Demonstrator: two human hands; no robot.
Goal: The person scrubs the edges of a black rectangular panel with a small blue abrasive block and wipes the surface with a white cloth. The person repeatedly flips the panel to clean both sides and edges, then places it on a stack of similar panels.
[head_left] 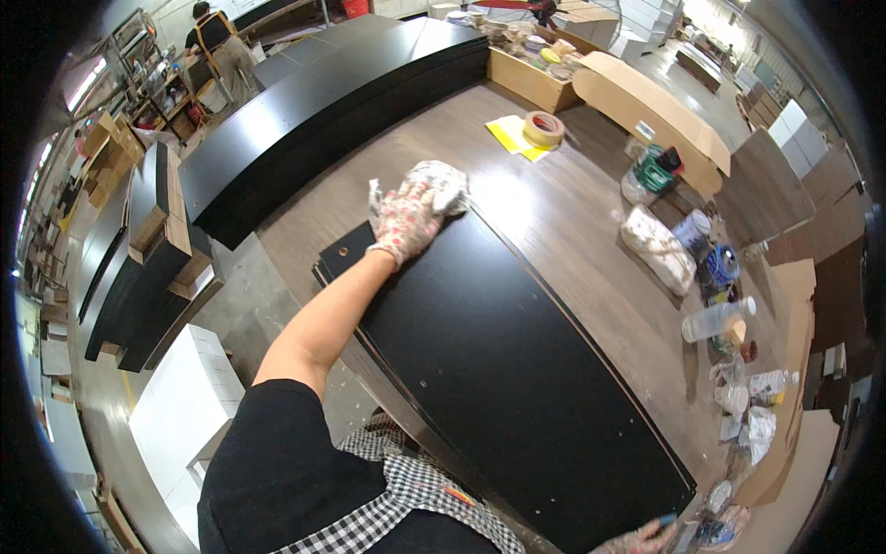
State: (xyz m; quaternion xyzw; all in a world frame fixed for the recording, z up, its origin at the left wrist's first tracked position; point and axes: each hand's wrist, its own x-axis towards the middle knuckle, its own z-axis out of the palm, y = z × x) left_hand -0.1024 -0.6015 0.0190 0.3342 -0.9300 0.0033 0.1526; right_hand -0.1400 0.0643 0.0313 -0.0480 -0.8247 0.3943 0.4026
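Note:
A long black panel lies on the workbench, a round hole near its far left corner and pale specks on its face. My left hand, in a flower-patterned glove, presses a white rag against the panel's far end. Its fingers are closed over the cloth. At the lower right, my right hand, also gloved, is by the panel's near end and partly cut off by the picture's edge. Something small and blue shows at its fingertips, too blurred to name.
Stacked black panels run along the bench's far left. Tape lies on a yellow sheet. A box of cans, a white cloth bundle and bottles line the right. White boxes stand left; a person works beyond.

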